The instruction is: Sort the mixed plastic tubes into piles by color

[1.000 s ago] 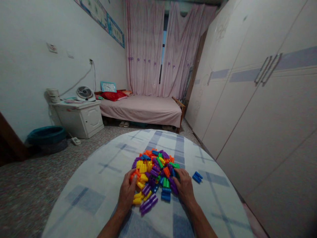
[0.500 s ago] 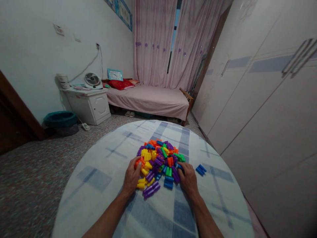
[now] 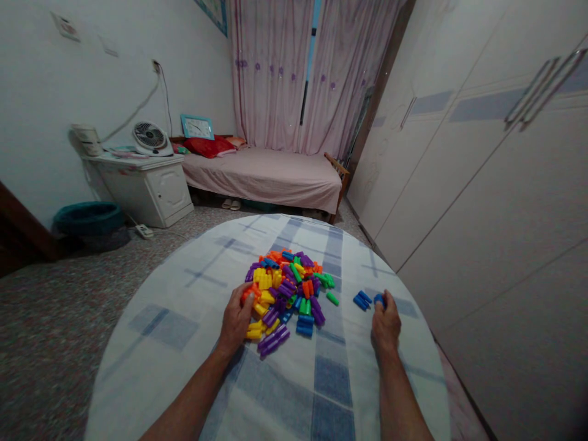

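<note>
Right hand point(image 3: 386, 318) pinches a blue block point(image 3: 379, 299), seemingly colour-matched to blue pieces point(image 3: 362, 300) at its nine o'clock; left hand point(image 3: 236, 315) clasps orange blocks point(image 3: 251, 294).

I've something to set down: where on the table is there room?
Bare cloth shows left of the left hand, between the forearms, and behind the colourful pile toward the bed. Crowded: the pile and blue pieces by the right hand.

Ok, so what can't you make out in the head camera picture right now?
All in the head view:
Blue piece in the right hand: partly hidden by its fingers.
Orange pieces: partly covered by the left hand.
Bottom of the pile: buried under upper pieces.
Wall picture: cut off by the top edge.
Clock: numerals too small.
</note>
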